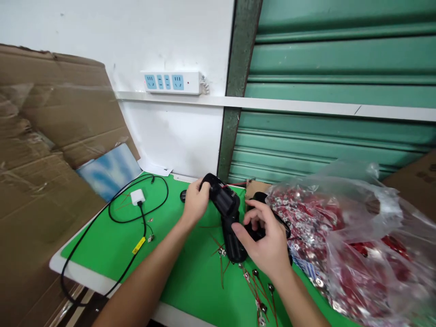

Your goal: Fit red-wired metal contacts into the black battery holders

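Note:
My left hand (196,200) is closed around the upper end of a black, jointed handheld device (225,200), whose kind I cannot make out. Its lower cylindrical part (235,240) angles down to the green mat. Just right of it is my right hand (267,234), thumb and fingers apart and partly curled, with nothing visible between them. Behind those fingers lies another black object (255,230), mostly hidden; I cannot tell whether the hand touches it. Small metal parts with thin reddish wires (254,290) lie on the mat below.
A clear plastic bag (368,245) full of red-wired metal pieces fills the right side. A white adapter (137,197) with a looping black cable lies left. Cardboard (57,118) stands at the left. A power strip (172,82) is on the wall above the green mat (190,281).

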Demonstrator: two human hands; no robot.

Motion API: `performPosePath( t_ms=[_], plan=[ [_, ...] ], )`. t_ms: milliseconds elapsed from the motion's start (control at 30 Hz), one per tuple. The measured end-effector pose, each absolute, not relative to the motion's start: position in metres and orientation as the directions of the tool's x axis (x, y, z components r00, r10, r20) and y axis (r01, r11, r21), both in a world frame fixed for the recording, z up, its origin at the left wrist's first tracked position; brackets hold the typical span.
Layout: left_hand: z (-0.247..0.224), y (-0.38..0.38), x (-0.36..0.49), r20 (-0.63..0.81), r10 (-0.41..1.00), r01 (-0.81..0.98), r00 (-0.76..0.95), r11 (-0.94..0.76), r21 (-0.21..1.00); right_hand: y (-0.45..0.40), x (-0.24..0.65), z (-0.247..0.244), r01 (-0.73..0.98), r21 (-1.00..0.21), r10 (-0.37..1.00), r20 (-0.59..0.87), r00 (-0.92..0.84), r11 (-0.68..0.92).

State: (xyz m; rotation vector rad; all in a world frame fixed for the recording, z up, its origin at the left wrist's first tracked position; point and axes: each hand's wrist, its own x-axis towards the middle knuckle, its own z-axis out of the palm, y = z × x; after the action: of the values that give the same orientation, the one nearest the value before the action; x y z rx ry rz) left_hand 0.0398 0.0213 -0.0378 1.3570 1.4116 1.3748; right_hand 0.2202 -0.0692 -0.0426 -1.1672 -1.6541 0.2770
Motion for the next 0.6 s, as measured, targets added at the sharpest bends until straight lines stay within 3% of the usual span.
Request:
performPosePath(
  t_ms=[200, 433, 600],
  plan=[
    [-0.034, 0.002, 0.058, 0.196, 0.977, 0.152, -0.084, -0.182, 0.971, -0.066, 0.223, -0.045, 0.368, -0.812, 0.862, 0.505, 0.055, 0.452],
    [-0.040, 0.006, 0.058, 0.251, 0.957, 0.230, -0.147, -0.214, 0.949, -0.072, 0.222, -0.056, 0.076, -0.891, 0.893, 0.443, -0.081, 0.448],
    [-0.045, 0.002, 0.062, 0.167, 0.982, 0.114, -0.089, -0.156, 0.981, -0.067, 0.215, -0.047, 0.082, -0.931, 0.915, 0.364, 0.173, 0.355]
  ],
)
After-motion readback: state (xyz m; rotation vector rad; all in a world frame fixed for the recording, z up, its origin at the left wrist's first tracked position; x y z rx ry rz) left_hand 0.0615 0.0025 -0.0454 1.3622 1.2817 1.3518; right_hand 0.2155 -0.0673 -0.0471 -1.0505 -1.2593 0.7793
